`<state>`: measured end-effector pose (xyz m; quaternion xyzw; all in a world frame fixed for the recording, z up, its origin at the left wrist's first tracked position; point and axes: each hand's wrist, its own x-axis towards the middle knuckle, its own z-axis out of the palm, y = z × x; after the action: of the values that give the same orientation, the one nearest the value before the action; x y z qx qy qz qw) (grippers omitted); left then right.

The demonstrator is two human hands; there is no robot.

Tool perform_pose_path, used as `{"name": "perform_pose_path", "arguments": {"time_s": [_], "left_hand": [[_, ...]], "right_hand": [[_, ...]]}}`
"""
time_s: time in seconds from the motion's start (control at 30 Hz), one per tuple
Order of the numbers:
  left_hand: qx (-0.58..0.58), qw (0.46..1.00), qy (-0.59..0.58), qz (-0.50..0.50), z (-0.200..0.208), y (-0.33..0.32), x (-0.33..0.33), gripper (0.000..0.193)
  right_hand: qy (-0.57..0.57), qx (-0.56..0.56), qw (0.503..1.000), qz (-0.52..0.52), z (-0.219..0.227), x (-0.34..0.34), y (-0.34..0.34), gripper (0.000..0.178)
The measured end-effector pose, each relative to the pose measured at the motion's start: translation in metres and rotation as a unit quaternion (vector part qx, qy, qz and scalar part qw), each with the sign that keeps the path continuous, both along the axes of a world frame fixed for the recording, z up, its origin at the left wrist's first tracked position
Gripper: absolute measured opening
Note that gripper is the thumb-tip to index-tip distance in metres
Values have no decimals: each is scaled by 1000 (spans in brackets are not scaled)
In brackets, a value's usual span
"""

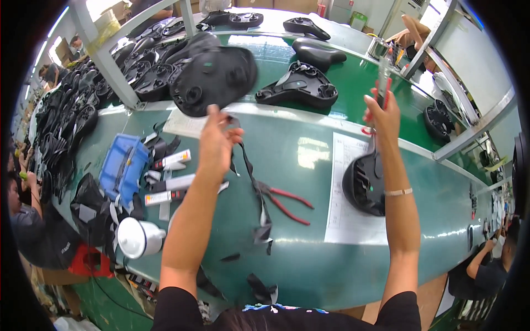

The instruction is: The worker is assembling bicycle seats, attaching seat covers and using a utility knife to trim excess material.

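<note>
Just beyond the fingertips of my left hand (pixel 220 140) is a black bicycle saddle (pixel 218 80), underside showing and smeared by motion. The hand is sharp, its fingers partly curled and apart; it looks open, with the saddle's lower edge right at a fingertip. A long black strip (pixel 249 165) runs from beside these fingers down across the red-handled pliers (pixel 290 204) on the table. My right hand (pixel 385 113) is raised and closed around a red-handled tool (pixel 383 88) with a pale, blurred upper end. Below it another saddle (pixel 364 185) rests on a printed sheet (pixel 348 220), partly behind my forearm.
A blue bin (pixel 122 168), white mug (pixel 138 238), small boxes (pixel 165 197) and black scraps (pixel 259 287) are on the left and front of the table. Saddles (pixel 301 88) lie beyond a metal frame (pixel 105 60), heaped at left (pixel 72 116). Other people sit at both sides.
</note>
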<state>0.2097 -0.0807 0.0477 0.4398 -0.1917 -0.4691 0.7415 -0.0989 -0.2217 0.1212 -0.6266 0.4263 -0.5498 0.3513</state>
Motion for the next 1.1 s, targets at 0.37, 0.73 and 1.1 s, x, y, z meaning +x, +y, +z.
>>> {"name": "perform_pose_path", "arguments": {"time_s": [0.37, 0.73, 1.1], "left_hand": [[67, 639, -760, 93, -61, -161, -20, 84], [124, 754, -643, 50, -32, -145, 5, 64], [-93, 722, -612, -309, 47, 59, 7, 64]], "right_hand": [[-414, 239, 862, 169, -77, 209, -249, 27], [-364, 219, 901, -87, -112, 21, -292, 40], [-87, 279, 956, -31, -17, -130, 169, 48]]}}
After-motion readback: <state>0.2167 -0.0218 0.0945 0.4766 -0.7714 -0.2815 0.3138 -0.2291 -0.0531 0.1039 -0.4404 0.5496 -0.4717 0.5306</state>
